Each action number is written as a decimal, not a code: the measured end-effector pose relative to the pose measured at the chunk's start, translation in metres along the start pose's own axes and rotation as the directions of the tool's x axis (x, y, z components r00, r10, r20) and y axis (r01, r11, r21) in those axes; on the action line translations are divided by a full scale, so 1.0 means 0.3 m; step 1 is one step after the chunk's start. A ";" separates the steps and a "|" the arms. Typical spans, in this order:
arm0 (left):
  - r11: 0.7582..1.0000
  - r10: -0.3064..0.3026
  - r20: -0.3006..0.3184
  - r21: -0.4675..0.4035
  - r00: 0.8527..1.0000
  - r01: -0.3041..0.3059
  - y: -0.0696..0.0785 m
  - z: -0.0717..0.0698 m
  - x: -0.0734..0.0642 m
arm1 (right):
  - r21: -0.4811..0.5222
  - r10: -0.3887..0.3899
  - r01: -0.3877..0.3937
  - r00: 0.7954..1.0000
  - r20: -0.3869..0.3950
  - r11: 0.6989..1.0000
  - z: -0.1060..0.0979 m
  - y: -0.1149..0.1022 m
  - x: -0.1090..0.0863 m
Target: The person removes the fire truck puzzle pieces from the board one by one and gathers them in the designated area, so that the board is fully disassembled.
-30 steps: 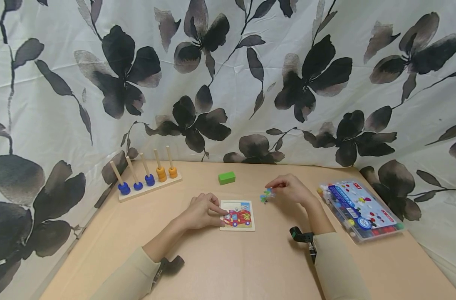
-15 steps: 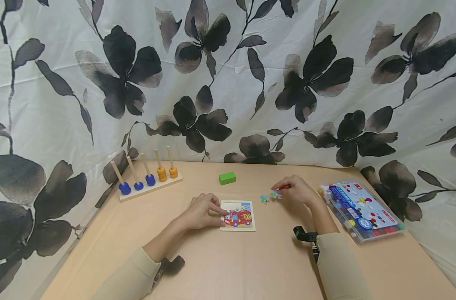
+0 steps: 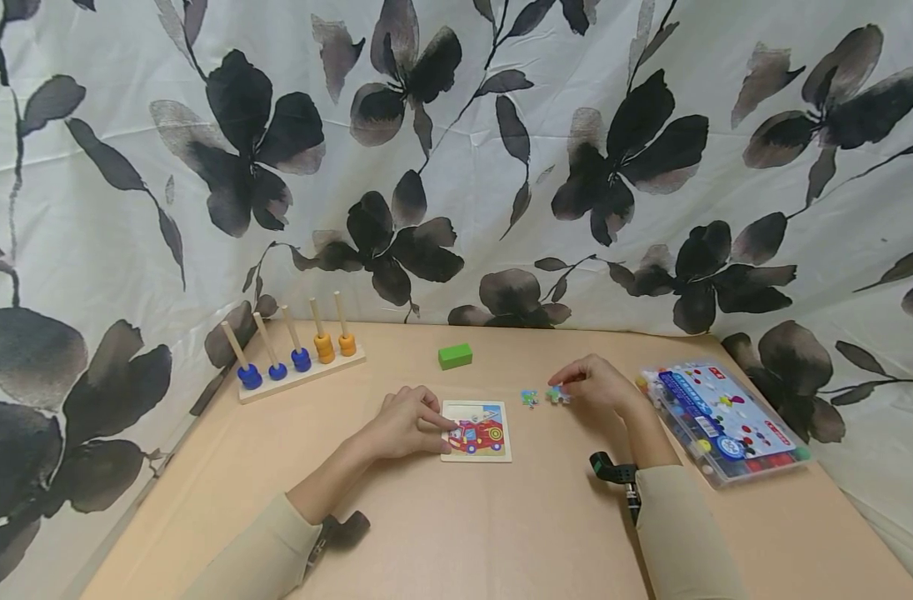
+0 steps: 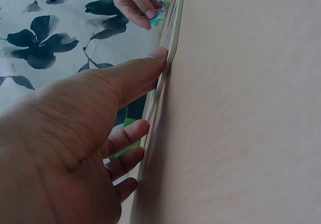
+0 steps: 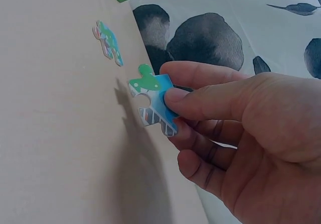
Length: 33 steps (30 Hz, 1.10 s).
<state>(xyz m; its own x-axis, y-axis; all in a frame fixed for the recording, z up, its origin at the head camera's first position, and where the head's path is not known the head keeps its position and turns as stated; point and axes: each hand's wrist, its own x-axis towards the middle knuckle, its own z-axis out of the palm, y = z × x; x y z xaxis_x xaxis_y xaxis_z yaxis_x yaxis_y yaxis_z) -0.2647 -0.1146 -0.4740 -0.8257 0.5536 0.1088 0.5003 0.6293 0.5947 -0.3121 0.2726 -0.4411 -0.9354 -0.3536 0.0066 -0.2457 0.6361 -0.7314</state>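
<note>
My left hand (image 3: 413,425) rests its thumb and fingers on the left edge of a small square jigsaw puzzle (image 3: 477,432) with a red truck picture. Seen edge-on in the left wrist view, the puzzle meets the straight thumb of my left hand (image 4: 75,118). My right hand (image 3: 595,385) pinches a jigsaw piece (image 5: 150,91), green, blue and grey, between thumb and fingers, above the table. A second jigsaw piece (image 3: 529,398) lies on the table between the puzzle and my right hand; the right wrist view shows this loose piece (image 5: 108,42) beyond the held one.
A green block (image 3: 455,357) stands behind the puzzle. At the back left is a wooden peg stand (image 3: 301,375) with blue and orange rings. A transparent box (image 3: 726,421) of coloured pieces lies at the right. Patterned cloth (image 3: 501,167) hangs along the table's back edge.
My right hand has moved slightly right with its jigsaw piece, away from the other one, which stays on the table. The left hand and the puzzle have stayed put.
</note>
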 end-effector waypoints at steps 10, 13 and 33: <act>1.000 0.002 -0.004 -0.016 1.000 -0.002 -0.002 0.002 -0.001 | -0.018 0.037 -0.037 0.999 0.016 0.999 0.003 0.029 0.003; 1.000 0.002 -0.007 -0.017 1.000 -0.002 -0.001 0.003 0.000 | -0.021 0.056 -0.055 0.998 0.019 0.998 0.007 0.040 0.008; 1.000 0.007 -0.003 0.001 1.000 -0.007 -0.002 0.001 -0.001 | -0.031 0.041 -0.041 0.999 0.011 0.999 0.027 0.068 0.020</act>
<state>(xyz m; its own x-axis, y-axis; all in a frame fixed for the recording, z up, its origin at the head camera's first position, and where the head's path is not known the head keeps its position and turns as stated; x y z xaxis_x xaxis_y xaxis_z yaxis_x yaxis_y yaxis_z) -0.2649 -0.1149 -0.4747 -0.8230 0.5562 0.1155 0.5064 0.6262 0.5928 -0.3208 0.2780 -0.4615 -0.9419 -0.3345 -0.0307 -0.2151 0.6710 -0.7096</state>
